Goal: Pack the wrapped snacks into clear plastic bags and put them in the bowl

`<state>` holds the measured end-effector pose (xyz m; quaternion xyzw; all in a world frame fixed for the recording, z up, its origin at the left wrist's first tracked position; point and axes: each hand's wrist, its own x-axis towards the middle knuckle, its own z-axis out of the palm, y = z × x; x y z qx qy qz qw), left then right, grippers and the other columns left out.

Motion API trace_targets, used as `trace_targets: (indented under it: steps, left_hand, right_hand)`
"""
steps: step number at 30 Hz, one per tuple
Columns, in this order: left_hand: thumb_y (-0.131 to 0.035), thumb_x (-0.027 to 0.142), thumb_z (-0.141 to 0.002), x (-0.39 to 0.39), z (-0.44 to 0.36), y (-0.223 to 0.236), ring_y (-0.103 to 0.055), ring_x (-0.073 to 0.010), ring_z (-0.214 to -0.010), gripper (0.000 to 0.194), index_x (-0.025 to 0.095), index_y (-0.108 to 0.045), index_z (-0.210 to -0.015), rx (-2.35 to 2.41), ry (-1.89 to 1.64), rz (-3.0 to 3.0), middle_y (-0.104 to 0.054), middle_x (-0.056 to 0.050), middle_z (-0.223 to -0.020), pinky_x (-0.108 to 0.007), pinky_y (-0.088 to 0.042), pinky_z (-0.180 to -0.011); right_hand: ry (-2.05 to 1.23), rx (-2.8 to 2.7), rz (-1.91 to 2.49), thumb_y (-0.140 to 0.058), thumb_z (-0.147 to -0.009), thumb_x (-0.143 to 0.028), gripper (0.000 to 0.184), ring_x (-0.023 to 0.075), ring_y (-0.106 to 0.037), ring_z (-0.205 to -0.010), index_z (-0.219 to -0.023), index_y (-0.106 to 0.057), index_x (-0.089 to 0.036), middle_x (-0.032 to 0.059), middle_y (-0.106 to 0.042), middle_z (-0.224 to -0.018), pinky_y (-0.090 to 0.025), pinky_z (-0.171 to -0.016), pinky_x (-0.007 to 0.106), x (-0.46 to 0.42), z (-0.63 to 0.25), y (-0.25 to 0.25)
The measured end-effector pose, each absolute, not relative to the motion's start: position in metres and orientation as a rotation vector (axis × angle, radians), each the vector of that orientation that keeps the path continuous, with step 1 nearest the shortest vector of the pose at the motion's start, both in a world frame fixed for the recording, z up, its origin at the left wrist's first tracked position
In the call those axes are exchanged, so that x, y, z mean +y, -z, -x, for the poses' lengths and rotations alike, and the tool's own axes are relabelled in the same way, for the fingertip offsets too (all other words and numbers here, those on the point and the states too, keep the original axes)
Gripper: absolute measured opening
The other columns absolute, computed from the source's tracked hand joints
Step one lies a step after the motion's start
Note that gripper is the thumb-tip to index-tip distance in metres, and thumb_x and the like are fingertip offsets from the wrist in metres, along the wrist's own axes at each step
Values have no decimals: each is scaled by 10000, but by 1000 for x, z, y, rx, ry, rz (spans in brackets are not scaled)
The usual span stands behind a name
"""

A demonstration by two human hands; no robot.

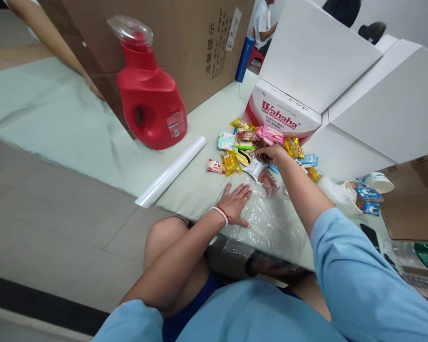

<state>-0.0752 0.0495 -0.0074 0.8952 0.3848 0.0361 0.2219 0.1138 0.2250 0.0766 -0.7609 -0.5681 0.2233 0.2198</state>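
My left hand (pixel 236 205) lies flat with its fingers spread on a clear plastic bag (pixel 274 223) at the table's near edge. Deep in a heap of small wrapped snacks (pixel 247 137) is my right hand (pixel 273 153), its fingers drawn together. What they grip, if anything, is hidden among the wrappers. Around that hand are a pink packet (pixel 272 134), a silver-white packet (pixel 254 167), a brown packet (pixel 269 182) and a yellow packet (pixel 231 162). A white-and-red packet (pixel 216 166) lies at the heap's left edge.
Left of the heap lies a white roll (pixel 171 172), with a red detergent bottle (pixel 151 95) behind it. A Wahaha carton (pixel 281 111) and a large cardboard box (pixel 185 52) stand at the back. A white tub (pixel 351 197) holds blue packets at right.
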Motion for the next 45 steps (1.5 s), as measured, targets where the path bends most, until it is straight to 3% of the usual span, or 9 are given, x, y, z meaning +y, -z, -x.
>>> trace_targets:
  steps: [6,12,15,21,32,35,39,41,45]
  left_hand:
    - [-717,744,-681,50,78,9,-116,-358,-1597,1228,153,-224,-1637,1054,-72,-2467,-110,-185,-1720,-638,62,-1245]
    - [-765,734,-636,52,77,0,-83,-372,-1600,1304,166,-175,-1650,1109,63,-2429,-76,-185,-1724,-645,59,-1242]
    - [-783,727,-622,52,76,-3,-75,-370,-1600,1329,173,-155,-1654,1131,100,-2423,-47,-179,-1727,-647,50,-1241]
    - [-778,735,-626,53,76,-4,-67,-385,-1599,1340,177,-130,-1658,1158,141,-2432,-47,-172,-1729,-652,30,-1241]
    - [-783,745,-608,56,82,1,-77,-374,-1601,1374,147,-126,-1656,1140,124,-2443,-61,-194,-1724,-624,20,-1253]
    - [-744,768,-643,57,85,1,-77,-373,-1602,1341,151,-121,-1657,1122,111,-2428,-61,-195,-1724,-629,2,-1252]
    - [-643,768,-764,57,89,1,-109,-346,-1603,1190,164,-138,-1656,1147,76,-2391,-105,-176,-1723,-622,-34,-1256]
    - [-609,753,-808,56,92,3,-141,-336,-1599,1116,178,-161,-1654,1163,36,-2387,-147,-168,-1719,-614,-53,-1259]
    - [-589,680,-870,55,98,9,-211,-330,-1584,999,201,-188,-1650,1174,-52,-2419,-237,-163,-1701,-607,-107,-1260]
  right_hand:
    - [-852,-2173,1749,-817,-738,-369,419,160,-589,-770,-1076,-703,-148,5,-685,-895,-458,-735,269,96,-155,-101]
    - [-693,-2610,1996,-806,-767,-324,548,231,-644,-945,-1271,-632,-198,90,-656,-1171,-413,-733,267,-2,-165,-73]
    - [-647,-2580,2036,-794,-805,-382,584,238,-653,-1023,-1328,-581,-233,94,-606,-1296,-412,-734,265,-13,-164,-62]
    - [-549,-2543,2097,-690,-900,-463,400,252,-664,-1004,-1206,-615,-216,88,-637,-1201,-427,-733,295,-18,-150,-66]
    - [-542,-2556,2048,-675,-859,-282,365,259,-649,-1032,-1211,-612,-212,97,-631,-1197,-442,-748,297,-22,-159,-62]
    - [-552,-2525,2033,-695,-859,-302,410,271,-655,-1053,-1252,-613,-220,99,-624,-1230,-463,-757,303,-20,-159,-60]
    - [-528,-2368,1964,-730,-876,-412,657,281,-659,-1078,-1457,-485,-230,136,-510,-1451,-518,-825,352,-36,-166,-59]
    - [-438,-2303,1828,-667,-936,-440,636,293,-627,-1161,-1492,-451,-221,154,-483,-1487,-532,-900,393,-57,-172,-57]
    - [-241,-2443,1405,-663,-936,-521,684,336,-494,-1333,-1505,-460,-199,180,-507,-1487,-437,-1104,529,-118,-184,-37]
